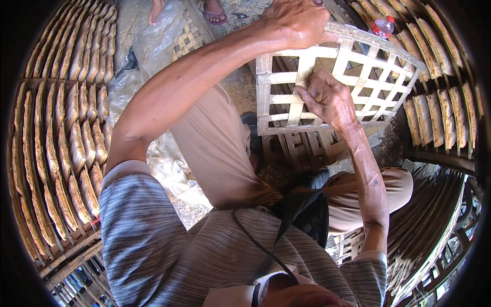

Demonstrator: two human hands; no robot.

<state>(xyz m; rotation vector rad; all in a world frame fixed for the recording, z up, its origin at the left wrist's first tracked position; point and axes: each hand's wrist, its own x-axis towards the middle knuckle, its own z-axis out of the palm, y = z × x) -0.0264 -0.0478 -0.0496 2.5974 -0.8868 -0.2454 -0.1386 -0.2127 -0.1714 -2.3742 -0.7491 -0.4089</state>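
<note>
A pale woven bamboo lattice panel (pixel 303 71) with square openings and a flat rim stands tilted in front of my legs. My left hand (pixel 298 24) is closed at its upper left corner, gripping the far rim, and its fingertips are partly hidden. Against the middle of the lattice rests my right hand (pixel 331 100), fingers curled in and thumb toward the left. Whatever those curled fingers may hold is hidden. More bamboo lattice (pixel 302 148) lies below the panel's near edge.
Racks of pale, rough-edged slabs (pixel 79 146) stand at the left, with similar slabs (pixel 432 120) at the right. A red-capped bottle (pixel 382 27) is beyond the panel. Clear plastic sheeting (pixel 162 48) covers ground at the left. Another person's sandalled foot (pixel 215 13) shows at the top. Thin sticks (pixel 427 225) are bundled lower right.
</note>
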